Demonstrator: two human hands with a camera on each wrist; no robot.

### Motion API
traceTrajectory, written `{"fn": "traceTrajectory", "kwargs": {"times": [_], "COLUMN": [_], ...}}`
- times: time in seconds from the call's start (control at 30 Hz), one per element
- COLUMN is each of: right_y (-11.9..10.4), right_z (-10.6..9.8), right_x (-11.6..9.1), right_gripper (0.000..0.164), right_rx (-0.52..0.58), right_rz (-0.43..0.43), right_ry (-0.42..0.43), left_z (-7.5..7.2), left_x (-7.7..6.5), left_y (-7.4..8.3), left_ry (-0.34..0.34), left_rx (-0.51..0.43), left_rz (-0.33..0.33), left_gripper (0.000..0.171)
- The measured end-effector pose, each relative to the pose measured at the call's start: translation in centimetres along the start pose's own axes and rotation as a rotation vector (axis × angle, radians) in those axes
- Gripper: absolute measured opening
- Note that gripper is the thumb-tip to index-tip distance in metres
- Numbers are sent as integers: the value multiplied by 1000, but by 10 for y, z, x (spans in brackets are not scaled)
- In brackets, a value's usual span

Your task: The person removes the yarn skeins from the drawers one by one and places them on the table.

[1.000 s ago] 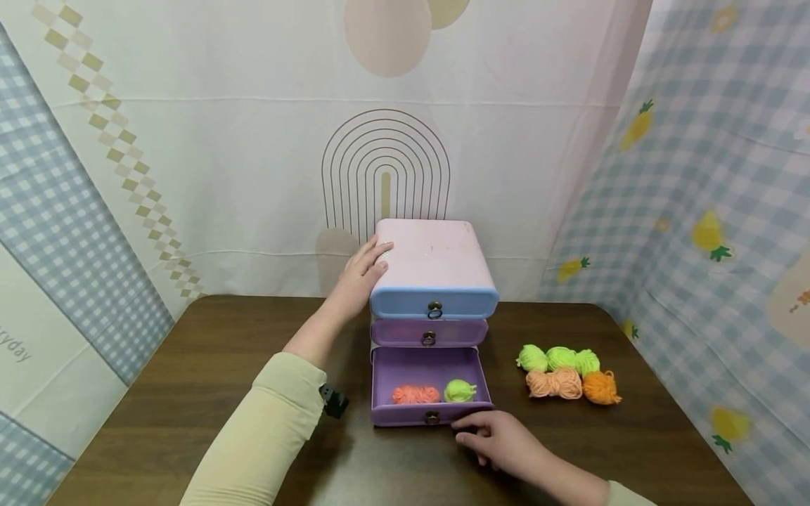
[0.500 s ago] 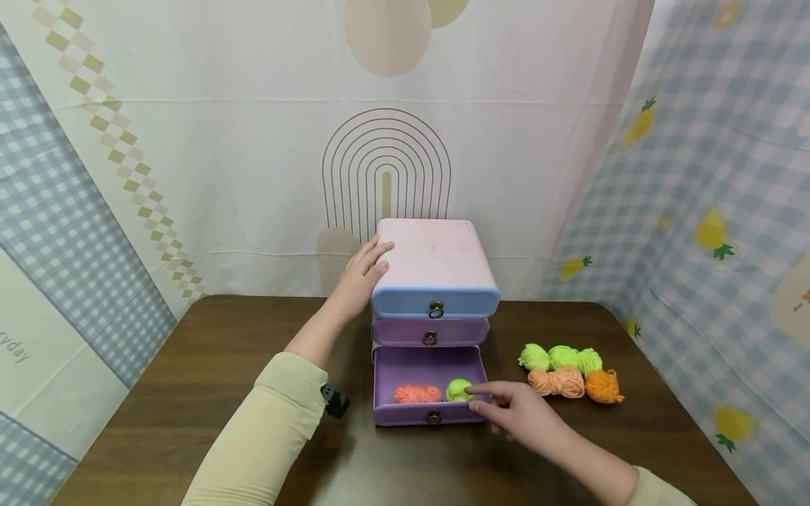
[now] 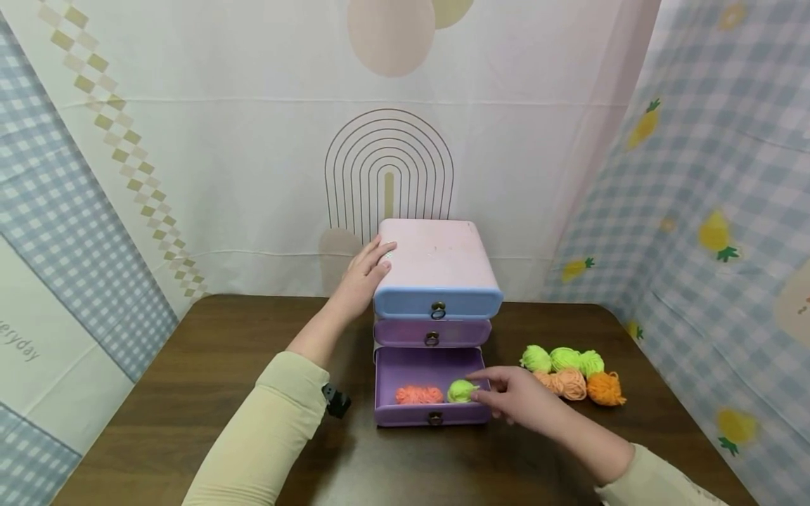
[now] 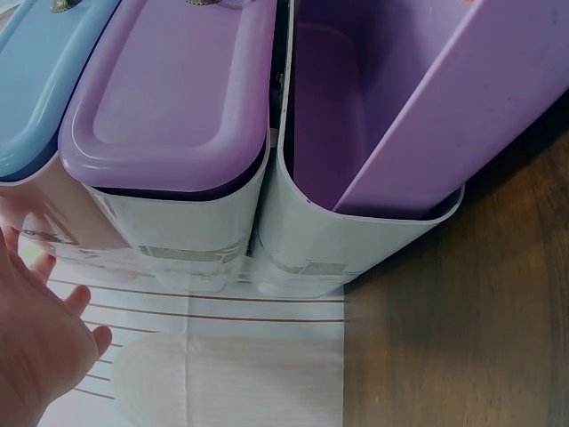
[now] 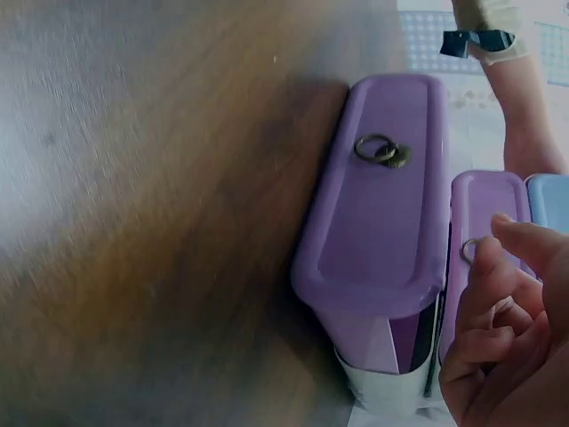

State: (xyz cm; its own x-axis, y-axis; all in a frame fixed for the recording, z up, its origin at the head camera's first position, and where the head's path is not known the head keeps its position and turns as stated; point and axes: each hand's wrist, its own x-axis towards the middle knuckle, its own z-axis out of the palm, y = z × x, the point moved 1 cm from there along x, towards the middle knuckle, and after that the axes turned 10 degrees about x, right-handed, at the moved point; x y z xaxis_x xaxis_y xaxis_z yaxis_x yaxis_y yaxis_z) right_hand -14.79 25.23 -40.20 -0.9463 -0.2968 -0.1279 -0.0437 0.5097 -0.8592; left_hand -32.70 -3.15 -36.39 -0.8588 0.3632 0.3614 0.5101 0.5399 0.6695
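Observation:
A small stacked drawer cabinet has a pink top, a blue upper drawer and a purple middle drawer. Its purple bottom drawer is pulled out and contains a coral yarn skein and a lime-green yarn ball. My left hand rests with spread fingers against the cabinet's upper left edge. Over the right side of the bottom drawer, my right hand has thumb and index finger apart, their tips at the green ball's right side. The drawer front hides the yarn in the right wrist view.
On the dark wooden table, right of the cabinet, lie several lime-green yarn balls, peach yarn and an orange yarn ball. A patterned white cloth hangs behind, with checked cloth on the right.
My right hand has moved from outside the bottom drawer's front up over its rim to the green yarn ball. The left hand and the yarn have stayed in place.

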Motion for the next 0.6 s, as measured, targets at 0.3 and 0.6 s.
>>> {"fn": "traceTrajectory", "kwargs": {"times": [0.3, 0.6], "right_y": [2, 1], "right_z": [-11, -9], "right_x": [20, 33], "right_gripper": [37, 34], "right_rx": [-126, -242], "right_rz": [49, 36], "right_ry": [-50, -138], "left_z": [0, 0], "left_x": [1, 0], "left_y": [0, 0], "left_ry": [-1, 2], "left_rx": [14, 12], "left_rz": [7, 3], "left_gripper": [49, 49]}}
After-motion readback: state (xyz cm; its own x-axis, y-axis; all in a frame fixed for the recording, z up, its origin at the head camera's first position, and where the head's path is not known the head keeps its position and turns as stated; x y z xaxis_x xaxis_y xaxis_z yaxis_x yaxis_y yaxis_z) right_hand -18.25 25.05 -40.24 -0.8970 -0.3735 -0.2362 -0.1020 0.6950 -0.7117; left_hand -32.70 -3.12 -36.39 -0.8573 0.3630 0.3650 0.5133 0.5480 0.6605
